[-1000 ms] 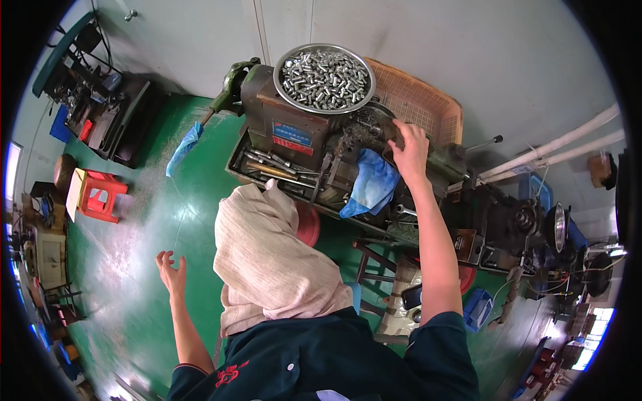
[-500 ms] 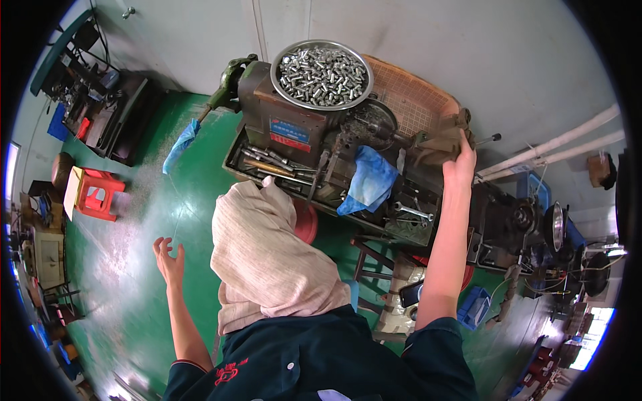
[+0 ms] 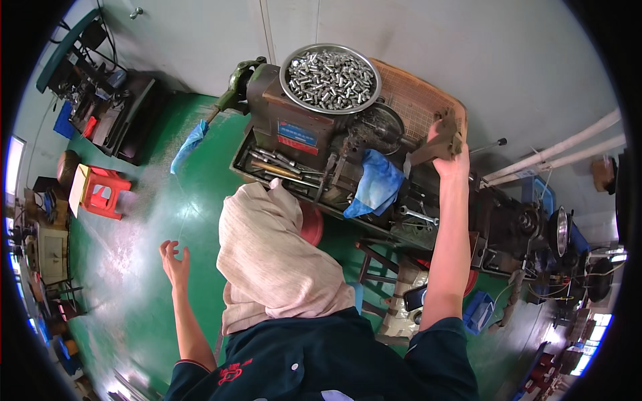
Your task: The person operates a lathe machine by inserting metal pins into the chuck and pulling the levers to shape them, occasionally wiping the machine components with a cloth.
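My right hand (image 3: 452, 166) reaches over the right end of a small lathe (image 3: 294, 120). Its fingers close around a brown, worn-looking piece (image 3: 440, 146) whose kind I cannot make out; part of the fingers is hidden behind it. Off to the left, my left hand (image 3: 176, 266) hangs above the green floor, open and holding nothing, with its fingers loosely bent. A steel bowl (image 3: 286, 90) full of small metal cylinders stands on top of the lathe. A blue-and-white cloth (image 3: 376, 184) drapes over the machine's front, left of my right forearm.
Spanners (image 3: 420, 215) and other hand tools lie in the lathe's tray. Behind stands a woven basket (image 3: 418, 90). A handle wrapped in blue (image 3: 189, 147) sticks out left. A beige cloth (image 3: 281, 257) covers my lap. A red stool (image 3: 110, 190) stands left on the floor.
My right hand has shifted slightly left and down and turned, and its fingers now wrap the brown piece. The left hand stays open. The whole view has shifted a little.
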A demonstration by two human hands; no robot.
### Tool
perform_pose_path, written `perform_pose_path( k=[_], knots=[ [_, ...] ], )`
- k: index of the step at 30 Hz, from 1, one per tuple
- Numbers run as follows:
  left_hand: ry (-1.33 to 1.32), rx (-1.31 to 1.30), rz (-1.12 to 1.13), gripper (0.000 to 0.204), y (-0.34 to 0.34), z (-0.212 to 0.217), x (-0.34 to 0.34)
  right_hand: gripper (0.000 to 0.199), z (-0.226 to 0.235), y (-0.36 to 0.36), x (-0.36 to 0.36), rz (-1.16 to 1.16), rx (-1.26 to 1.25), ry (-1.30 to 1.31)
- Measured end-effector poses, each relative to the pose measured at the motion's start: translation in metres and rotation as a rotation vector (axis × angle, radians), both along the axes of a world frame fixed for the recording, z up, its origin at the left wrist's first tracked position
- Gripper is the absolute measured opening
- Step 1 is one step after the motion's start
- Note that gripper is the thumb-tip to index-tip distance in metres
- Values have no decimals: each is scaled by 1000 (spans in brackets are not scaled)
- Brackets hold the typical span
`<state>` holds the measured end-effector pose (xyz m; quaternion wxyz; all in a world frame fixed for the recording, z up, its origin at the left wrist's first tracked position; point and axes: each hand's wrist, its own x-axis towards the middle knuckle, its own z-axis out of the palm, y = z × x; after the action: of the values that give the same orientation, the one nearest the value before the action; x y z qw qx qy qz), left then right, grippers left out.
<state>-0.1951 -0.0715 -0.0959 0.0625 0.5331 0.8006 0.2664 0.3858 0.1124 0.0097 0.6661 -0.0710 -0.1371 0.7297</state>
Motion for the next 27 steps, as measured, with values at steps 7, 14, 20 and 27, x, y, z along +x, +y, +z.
perform_pose_path(
  k=[7, 14, 20, 27],
  knots=[
    [-3, -6, -11, 25, -4, -3, -2, 24, 3, 22, -23, -77, -339, -219],
    [-1, -52, -7, 24, -5, -6, -2, 25, 26, 51, -78, -757, -609, -455],
    [13, -30, -29, 24, -5, 0, 1, 17, -1, 68, -101, -915, -357, -755],
    [25, -46, -40, 23, -7, 0, 2, 33, -26, 64, -87, -792, -174, -1819]
  ],
)
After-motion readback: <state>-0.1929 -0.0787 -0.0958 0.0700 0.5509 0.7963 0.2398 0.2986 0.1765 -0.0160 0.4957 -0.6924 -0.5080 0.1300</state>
